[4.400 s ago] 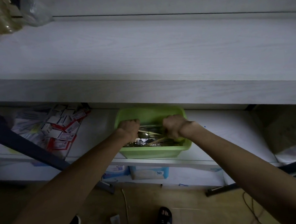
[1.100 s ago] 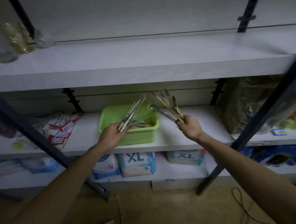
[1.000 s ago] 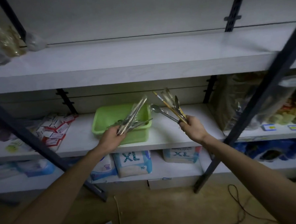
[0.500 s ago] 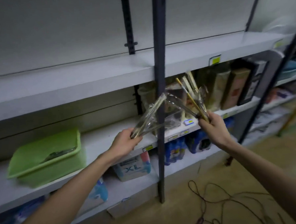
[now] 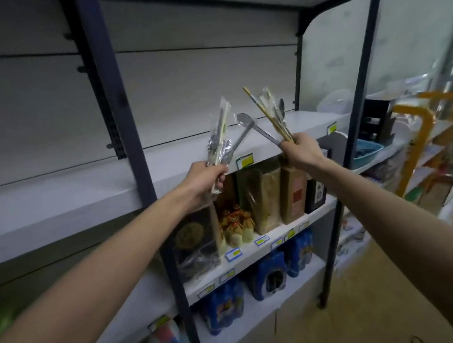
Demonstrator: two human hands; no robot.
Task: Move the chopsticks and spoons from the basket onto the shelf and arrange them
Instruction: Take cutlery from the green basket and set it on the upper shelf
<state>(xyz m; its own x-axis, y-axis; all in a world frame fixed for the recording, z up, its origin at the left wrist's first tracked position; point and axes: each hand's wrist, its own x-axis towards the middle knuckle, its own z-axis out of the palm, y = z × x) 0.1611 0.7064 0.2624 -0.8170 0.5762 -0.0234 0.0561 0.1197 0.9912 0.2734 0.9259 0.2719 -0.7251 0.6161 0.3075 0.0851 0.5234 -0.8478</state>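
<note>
Both hands loaded, held up in front of the grey shelf (image 5: 245,141). Left hand (image 5: 203,179) has fingers curled tight round a wrapped bundle (image 5: 218,143) of spoons and chopsticks in clear film, long axis near upright, tips leaning slightly right, one grey spoon (image 5: 240,136) sticking out up-right. Right hand (image 5: 299,151) is clamped on loose chopsticks (image 5: 268,116) fanning up-left from the fist, plus a metal spoon (image 5: 252,125) angled left, bowl end near the left bundle's spoon; touching or not, can't tell. Basket not in view. Key relation: shelf board sits just behind and about level with both fists, bare stretch lies between the two dark uprights (image 5: 130,155). Right hand looks nearer the open surface; left is beside the near upright. Likely next: tip the long axes down flat onto the board, tips toward the back panel
</note>
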